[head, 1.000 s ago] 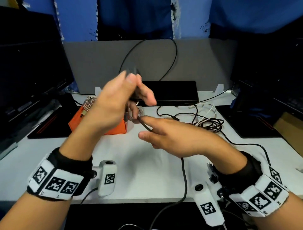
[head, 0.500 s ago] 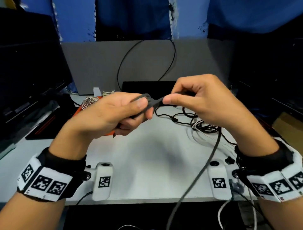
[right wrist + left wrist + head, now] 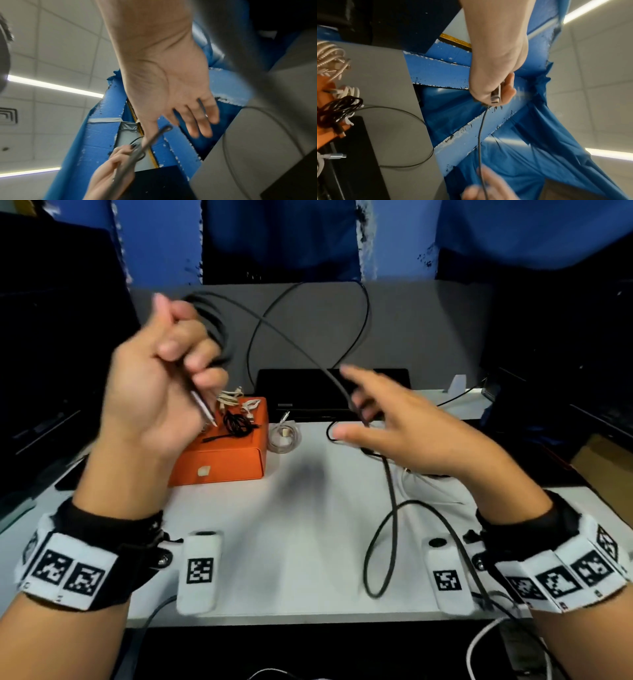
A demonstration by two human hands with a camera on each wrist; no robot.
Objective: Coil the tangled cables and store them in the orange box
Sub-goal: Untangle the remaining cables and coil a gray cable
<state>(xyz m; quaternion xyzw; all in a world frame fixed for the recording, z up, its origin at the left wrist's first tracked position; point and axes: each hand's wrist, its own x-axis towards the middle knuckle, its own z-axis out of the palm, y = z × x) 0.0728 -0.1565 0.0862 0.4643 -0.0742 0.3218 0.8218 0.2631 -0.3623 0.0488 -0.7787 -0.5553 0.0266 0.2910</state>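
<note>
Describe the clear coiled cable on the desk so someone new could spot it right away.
Find the orange box on the white desk. Just right of it lies a small clear coiled cable, flat on the desk. Unlike the black and white bundles in the box, it is translucent and outside it.

Beside the orange box (image 3: pixel 219 457): dark grey cable (image 3: pixel 390 491), white table (image 3: pixel 291 542), black-and-white checkered wristbands (image 3: pixel 68 570), blue backdrop (image 3: pixel 164 244).
</note>
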